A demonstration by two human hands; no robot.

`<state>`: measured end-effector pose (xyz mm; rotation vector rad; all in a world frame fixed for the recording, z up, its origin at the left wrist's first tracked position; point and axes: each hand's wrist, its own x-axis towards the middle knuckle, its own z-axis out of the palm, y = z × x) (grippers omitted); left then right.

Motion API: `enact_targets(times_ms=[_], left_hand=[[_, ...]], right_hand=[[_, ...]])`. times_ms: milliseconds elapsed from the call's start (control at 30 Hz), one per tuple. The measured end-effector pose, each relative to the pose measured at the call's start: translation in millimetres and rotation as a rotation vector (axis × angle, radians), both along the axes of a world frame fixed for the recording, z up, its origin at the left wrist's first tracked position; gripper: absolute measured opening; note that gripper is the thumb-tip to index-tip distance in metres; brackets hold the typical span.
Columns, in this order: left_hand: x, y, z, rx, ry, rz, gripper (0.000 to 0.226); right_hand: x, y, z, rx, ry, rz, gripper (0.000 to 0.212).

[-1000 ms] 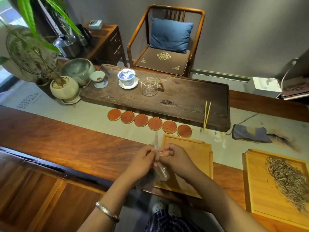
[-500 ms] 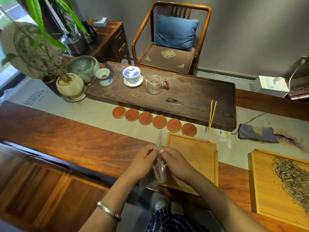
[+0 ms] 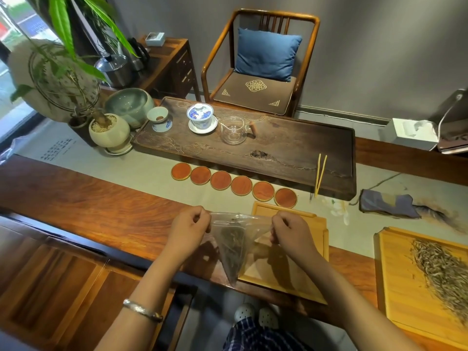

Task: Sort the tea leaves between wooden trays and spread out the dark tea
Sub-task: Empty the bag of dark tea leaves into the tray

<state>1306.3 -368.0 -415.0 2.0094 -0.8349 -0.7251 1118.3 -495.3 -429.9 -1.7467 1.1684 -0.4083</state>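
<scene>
A clear plastic bag (image 3: 236, 240) with dark tea leaves in its lower corner hangs between my hands above the table's near edge. My left hand (image 3: 188, 228) pinches the bag's left top corner, and my right hand (image 3: 291, 233) pinches its right top corner, so the mouth is stretched wide. Just behind and under the bag lies a light wooden tray (image 3: 309, 252) with nothing on its visible surface. A second light wooden tray (image 3: 395, 287) at the right holds a spread of pale, silvery tea leaves (image 3: 442, 272).
A dark carved tea tray (image 3: 278, 153) carries a lidded cup (image 3: 201, 116), a glass pitcher (image 3: 233, 130) and yellow tongs (image 3: 319, 174). Several round coasters (image 3: 233, 183) line its front. A grey cloth (image 3: 387, 203), potted plant (image 3: 109, 131) and chair (image 3: 260, 64) stand around.
My hands were together over the bag's top; now they have pulled apart sideways, stretching the bag open. The dark tea inside has come into sight.
</scene>
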Motion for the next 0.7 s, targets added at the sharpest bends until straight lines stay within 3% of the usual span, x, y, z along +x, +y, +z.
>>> enact_targets(times_ms=[100,267,333,433,500,600,700], left_hand=[[-0.9,-0.3,-1.1,-0.007,0.003,-0.007,0.032],[-7.8,-0.5,-7.1,-0.053,0.081,-0.095,0.034],[-4.6,1.3,-15.1,-0.060,0.127,-0.036,0.034],[4.4,5.2,-29.5,0.024,0.093,-0.020,0.012],[11.4,3.0,-40.9,0.180,0.014,-0.220,0.037],[12.1,-10.6,-54.4,0.318,0.089,-0.542,0.112],[3.5,-29.4,-63.0,0.306,0.017,-0.724,0.137]], right_hand=[[-1.0,2.3,1.9,-0.077,0.045,0.048,0.034],[4.4,5.4,4.8,-0.045,0.018,0.080,0.033],[6.0,5.3,5.6,-0.035,0.016,0.105,0.034],[4.7,2.8,7.4,-0.016,0.016,0.151,0.036],[3.3,-0.5,8.8,0.052,-0.023,0.164,0.039],[2.3,-4.8,11.9,0.238,-0.067,0.140,0.038],[1.5,-6.1,15.7,0.335,-0.115,0.119,0.036]])
